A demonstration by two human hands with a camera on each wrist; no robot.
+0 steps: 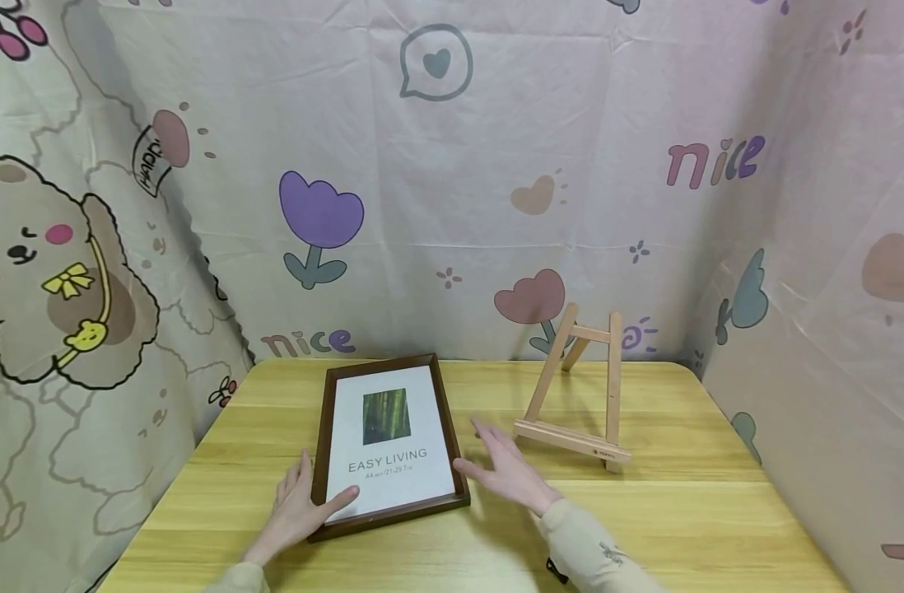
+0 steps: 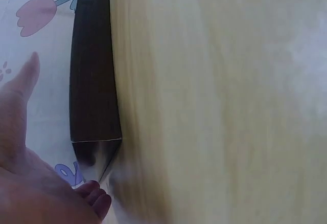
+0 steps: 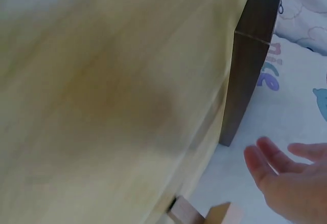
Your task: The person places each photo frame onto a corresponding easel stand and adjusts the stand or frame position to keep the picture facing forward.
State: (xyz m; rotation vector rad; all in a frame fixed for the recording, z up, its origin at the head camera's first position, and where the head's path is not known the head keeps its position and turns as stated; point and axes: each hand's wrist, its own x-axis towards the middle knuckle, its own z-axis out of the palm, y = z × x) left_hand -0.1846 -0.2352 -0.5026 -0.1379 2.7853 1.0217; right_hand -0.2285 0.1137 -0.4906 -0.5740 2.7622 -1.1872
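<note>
A picture frame (image 1: 389, 449) with a dark brown border lies face up on the wooden table. Its white insert shows a green forest print and the words "EASY LIVING". My left hand (image 1: 304, 506) is at the frame's near left corner, thumb extended over the front and the other fingers along the outer side. In the left wrist view, the fingertips (image 2: 101, 203) come right to the dark corner. Beside the frame's right edge, my right hand (image 1: 511, 473) has its fingers spread and extended, thumb tip at the border.
A small wooden easel (image 1: 573, 436) stands on the table to the right of my right hand. Behind the table (image 1: 689, 511) hangs a printed cloth (image 1: 437, 165) with flowers and hearts, and more cloth hangs along both sides.
</note>
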